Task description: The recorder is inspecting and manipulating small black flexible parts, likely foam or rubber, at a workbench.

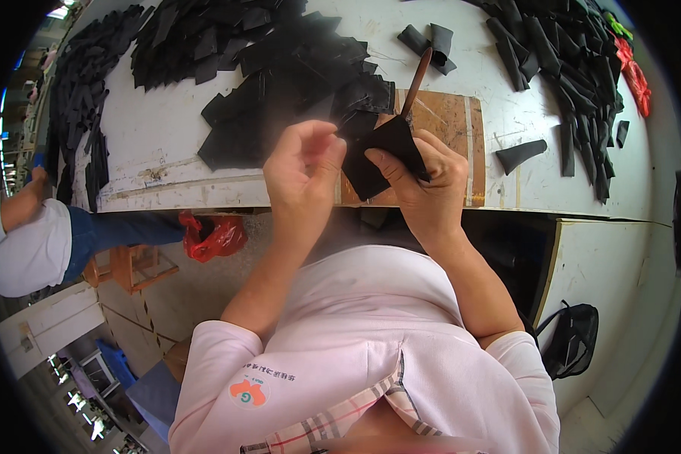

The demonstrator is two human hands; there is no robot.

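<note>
My right hand [433, 168] is closed on a black fabric piece [382, 155], its thumb pressed flat on the cloth. Just behind the piece a slim brown stick [418, 79] rises at a slant; its lower end is hidden, so I cannot tell whether the hand also grips it. My left hand [304, 163] is raised beside the cloth's left edge, slightly blurred. Its fingers are curled and thumb and forefinger come together, but anything between them is too small to make out. Under both hands lies a worn brown board [461, 113] at the table's front edge.
A large heap of flat black pieces [295, 68] covers the white table [166, 163] at left. Rolled black pieces [567, 83] pile up at right, by a red bag [633, 76]. One loose roll [522, 155] lies nearer. At far left another person [30, 242] works.
</note>
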